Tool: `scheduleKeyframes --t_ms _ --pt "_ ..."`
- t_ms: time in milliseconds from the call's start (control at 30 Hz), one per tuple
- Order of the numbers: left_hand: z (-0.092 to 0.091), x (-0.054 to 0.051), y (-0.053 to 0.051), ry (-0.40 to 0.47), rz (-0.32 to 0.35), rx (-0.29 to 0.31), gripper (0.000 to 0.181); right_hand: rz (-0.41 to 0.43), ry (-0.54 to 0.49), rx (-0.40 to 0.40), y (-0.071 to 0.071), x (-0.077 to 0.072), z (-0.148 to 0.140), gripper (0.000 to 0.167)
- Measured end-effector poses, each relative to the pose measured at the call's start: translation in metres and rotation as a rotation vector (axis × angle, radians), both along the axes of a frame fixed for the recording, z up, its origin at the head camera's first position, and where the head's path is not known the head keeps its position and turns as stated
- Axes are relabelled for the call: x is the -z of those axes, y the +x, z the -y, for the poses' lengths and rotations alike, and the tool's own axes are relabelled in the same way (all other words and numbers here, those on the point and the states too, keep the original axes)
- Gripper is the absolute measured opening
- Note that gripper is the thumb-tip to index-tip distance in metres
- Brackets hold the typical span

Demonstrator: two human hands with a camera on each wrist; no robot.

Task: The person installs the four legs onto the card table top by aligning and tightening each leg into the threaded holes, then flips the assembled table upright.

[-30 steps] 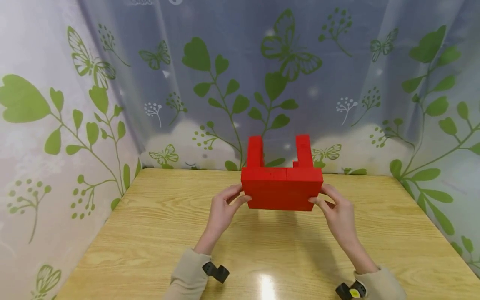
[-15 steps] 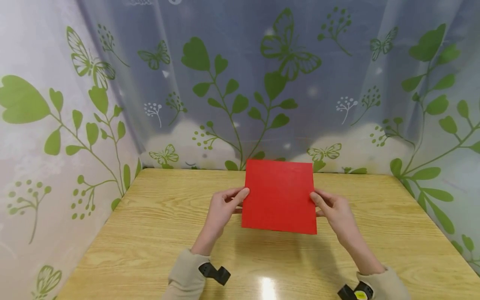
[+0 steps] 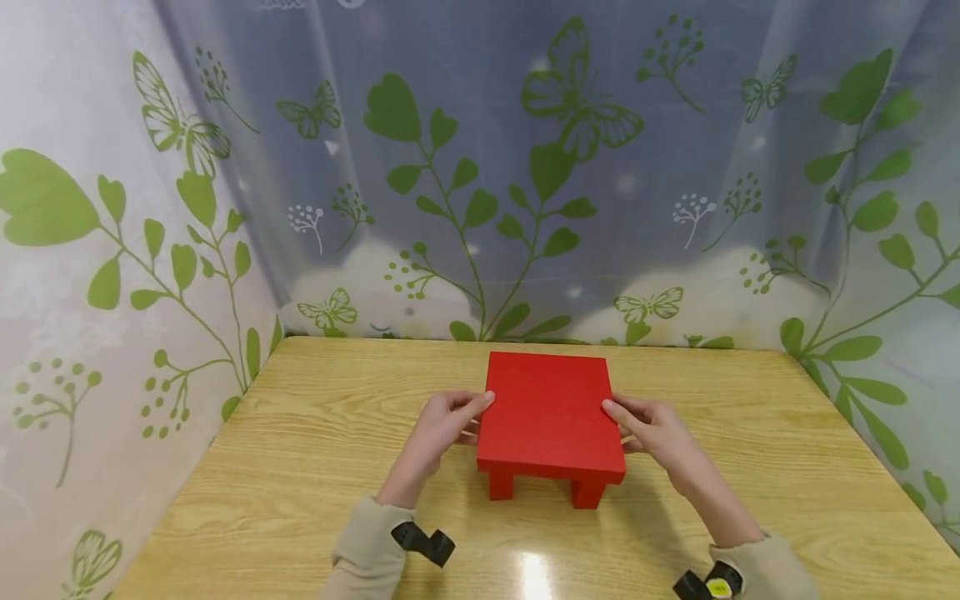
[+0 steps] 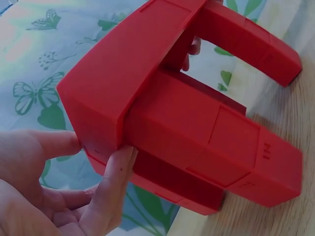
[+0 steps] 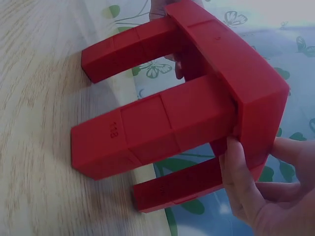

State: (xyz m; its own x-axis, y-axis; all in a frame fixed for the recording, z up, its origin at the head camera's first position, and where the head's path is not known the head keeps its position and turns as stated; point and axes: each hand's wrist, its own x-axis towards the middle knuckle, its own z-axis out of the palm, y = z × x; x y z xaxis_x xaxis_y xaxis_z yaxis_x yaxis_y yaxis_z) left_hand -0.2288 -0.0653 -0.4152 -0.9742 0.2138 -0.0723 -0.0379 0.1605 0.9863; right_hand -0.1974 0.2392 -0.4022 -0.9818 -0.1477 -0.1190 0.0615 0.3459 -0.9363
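Note:
A small red stool (image 3: 551, 408) with a square top and blocky legs is upright near the middle of the wooden tabletop, held from both sides. My left hand (image 3: 441, 423) pinches the left edge, thumb on top and fingers beneath. On the opposite edge my right hand (image 3: 663, 433) grips in the same way. In the left wrist view, fingers (image 4: 110, 187) lie under the rim beside a leg (image 4: 211, 137). The right wrist view shows raised digits on a leg (image 5: 147, 128). Whether every foot touches the tabletop, I cannot tell.
The wooden table (image 3: 322, 467) spreads around the stool. A curtain (image 3: 480, 150) with green leaves and butterflies hangs behind the far edge, and similar cloth lines both sides. Each wrist carries a black strapped device (image 3: 423, 543).
The stool has turned over in my hands, from legs pointing away, through its top facing me, to legs down. It has also come lower. Both hands keep hold of its sides.

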Motion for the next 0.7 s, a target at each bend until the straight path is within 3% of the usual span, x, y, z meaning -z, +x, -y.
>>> scheduleKeyframes --t_ms 433,700 --pt "0.0050 -0.0047 0.0026 -0.033 0.050 0.066 0.045 0.033 0.010 -0.044 -0.0037 0.0016 -0.0031 0.071" --pt "0.0071 -0.0007 -0.0001 -0.022 0.053 0.102 0.045 0.006 0.059 -0.054 -0.0045 0.0025 -0.0049 0.071"
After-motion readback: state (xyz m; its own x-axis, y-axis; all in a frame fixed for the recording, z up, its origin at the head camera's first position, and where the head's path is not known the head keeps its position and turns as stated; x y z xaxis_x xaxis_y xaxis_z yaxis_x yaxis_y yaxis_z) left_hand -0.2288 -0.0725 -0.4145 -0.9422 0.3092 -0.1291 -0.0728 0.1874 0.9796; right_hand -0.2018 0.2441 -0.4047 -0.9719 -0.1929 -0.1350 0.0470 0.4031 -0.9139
